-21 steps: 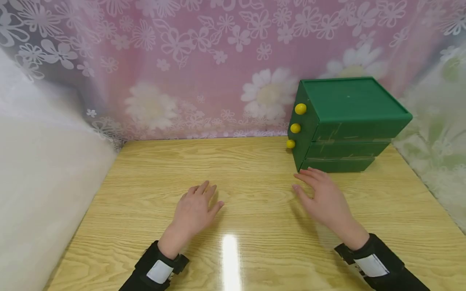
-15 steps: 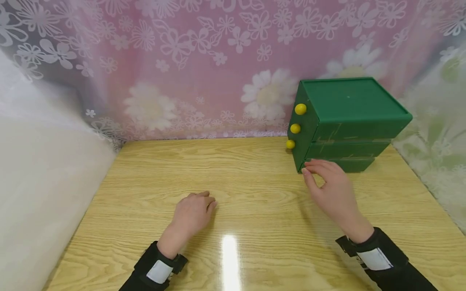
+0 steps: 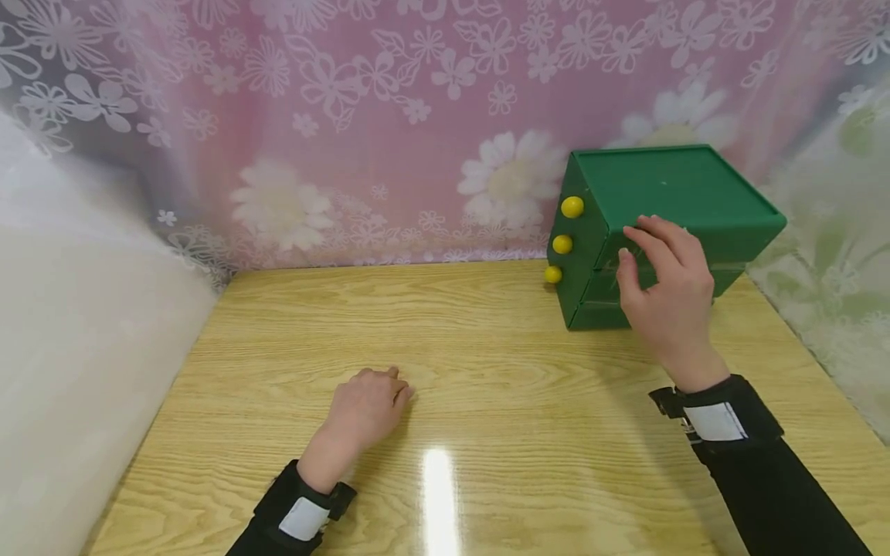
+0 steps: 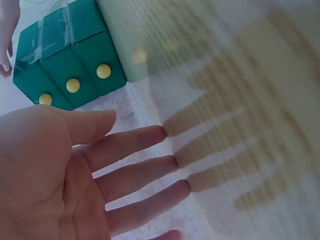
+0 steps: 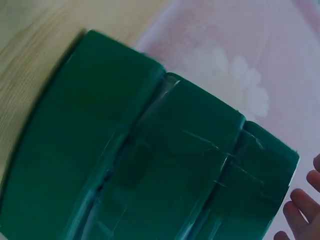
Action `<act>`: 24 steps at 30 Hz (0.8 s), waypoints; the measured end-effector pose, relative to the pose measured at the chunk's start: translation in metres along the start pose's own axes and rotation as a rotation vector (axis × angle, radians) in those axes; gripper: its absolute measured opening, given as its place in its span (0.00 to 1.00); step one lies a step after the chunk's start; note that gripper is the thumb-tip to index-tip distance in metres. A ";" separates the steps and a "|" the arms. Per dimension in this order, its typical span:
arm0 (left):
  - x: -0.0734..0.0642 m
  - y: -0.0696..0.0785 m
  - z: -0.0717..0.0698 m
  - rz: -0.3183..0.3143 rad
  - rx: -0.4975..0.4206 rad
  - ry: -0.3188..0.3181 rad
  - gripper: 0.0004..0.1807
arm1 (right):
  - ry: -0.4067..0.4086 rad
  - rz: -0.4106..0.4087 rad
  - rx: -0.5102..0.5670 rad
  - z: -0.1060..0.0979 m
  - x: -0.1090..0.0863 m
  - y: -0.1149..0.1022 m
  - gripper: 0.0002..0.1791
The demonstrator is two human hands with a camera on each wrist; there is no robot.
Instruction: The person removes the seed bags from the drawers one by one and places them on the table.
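Note:
A green cabinet [image 3: 667, 181] of three stacked drawers stands at the table's back right. Its yellow knobs [image 3: 572, 207] face left in the head view. My right hand [image 3: 670, 301] is raised before the cabinet's near side, close to the top edge, thumb and fingers apart and holding nothing; contact with the cabinet cannot be made out. In the right wrist view its fingers [image 5: 302, 210] show at the right edge beside the taped drawer units [image 5: 165, 150]. My left hand [image 3: 365, 409] has its fingertips on the table; the left wrist view shows these fingers [image 4: 135, 170] nearly straight.
The wood-grain table [image 3: 431, 332] bears a bright light reflection in front. A pink flowered curtain [image 3: 389, 139] hangs behind it, with white cloth [image 3: 90, 324] on the left and a floral sheet [image 3: 827, 278] on the right. Clear tape spans the seams between the drawer units.
My right hand has risen from beside the cabinet's bottom corner to near its top edge. My left hand has lowered its fingers to the table. The cabinet has stayed in place.

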State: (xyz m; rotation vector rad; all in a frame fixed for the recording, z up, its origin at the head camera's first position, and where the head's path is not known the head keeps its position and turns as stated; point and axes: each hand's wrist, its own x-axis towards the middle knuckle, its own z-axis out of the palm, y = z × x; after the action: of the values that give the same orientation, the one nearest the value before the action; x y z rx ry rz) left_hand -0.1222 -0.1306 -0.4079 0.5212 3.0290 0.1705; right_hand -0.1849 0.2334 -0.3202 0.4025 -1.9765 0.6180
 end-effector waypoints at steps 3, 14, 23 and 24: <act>0.000 -0.002 0.000 0.040 0.043 0.023 0.16 | -0.010 0.032 -0.008 0.002 0.003 0.005 0.14; -0.001 -0.003 -0.002 0.046 0.035 0.018 0.17 | -0.074 0.051 -0.098 0.016 0.011 0.016 0.20; 0.000 -0.006 0.000 0.038 0.044 0.012 0.17 | -0.041 0.083 -0.095 0.020 0.004 0.009 0.20; 0.000 -0.006 0.000 0.038 0.043 0.009 0.17 | -0.038 0.073 -0.096 0.019 0.003 0.009 0.20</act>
State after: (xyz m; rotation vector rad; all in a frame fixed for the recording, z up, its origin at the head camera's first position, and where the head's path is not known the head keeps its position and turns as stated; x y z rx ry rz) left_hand -0.1244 -0.1360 -0.4085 0.5828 3.0387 0.1107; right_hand -0.2045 0.2291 -0.3273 0.2866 -2.0553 0.5624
